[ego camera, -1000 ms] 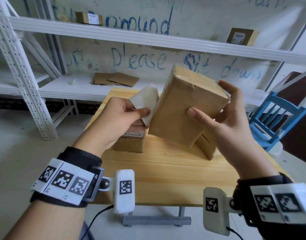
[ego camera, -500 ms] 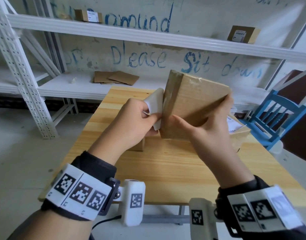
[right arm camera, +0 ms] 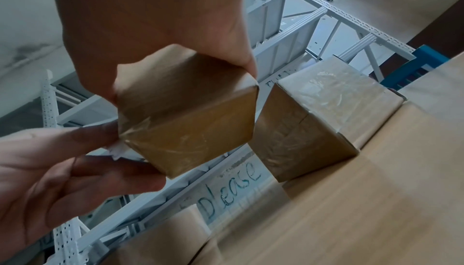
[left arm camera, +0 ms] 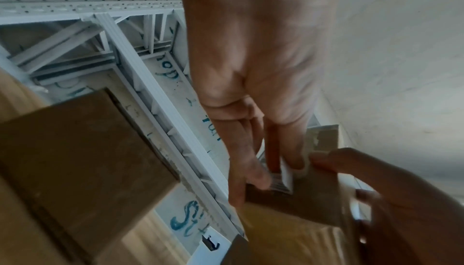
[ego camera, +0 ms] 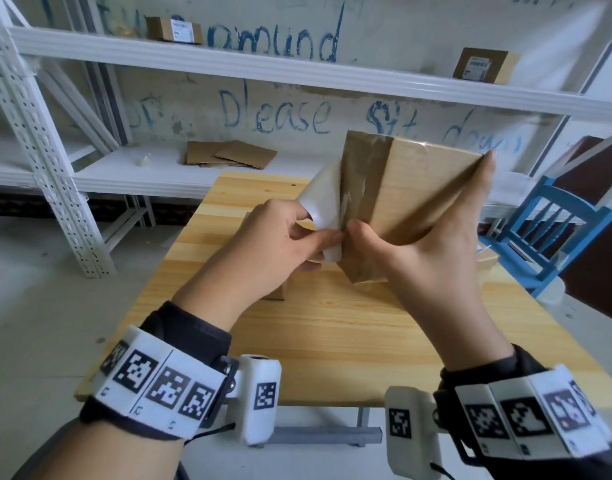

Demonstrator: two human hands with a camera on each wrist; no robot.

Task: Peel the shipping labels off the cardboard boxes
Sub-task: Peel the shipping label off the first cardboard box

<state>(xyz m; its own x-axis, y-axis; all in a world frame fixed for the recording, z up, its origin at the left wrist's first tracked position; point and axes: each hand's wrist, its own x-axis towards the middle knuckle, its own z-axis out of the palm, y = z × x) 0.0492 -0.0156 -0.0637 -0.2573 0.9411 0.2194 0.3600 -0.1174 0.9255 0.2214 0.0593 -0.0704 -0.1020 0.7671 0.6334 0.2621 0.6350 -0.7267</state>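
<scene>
**Last corner of the label to free**

My right hand (ego camera: 432,258) grips the brown taped cardboard box (ego camera: 415,192) above the pale wooden bench (ego camera: 332,341), thumb on the near edge, fingers wrapped to the far corner. My left hand (ego camera: 273,244) pinches the white paper shipping label (ego camera: 323,202), which curls off the box's left face and is attached, as far as I can judge, only near the bottom corner beside my right thumb. The box's long axis tilts up and away to the right, so the pull should run left and toward me, away from the box. There is open air on that side (two more boxes sit on the bench below, so I stay above them).
</scene>
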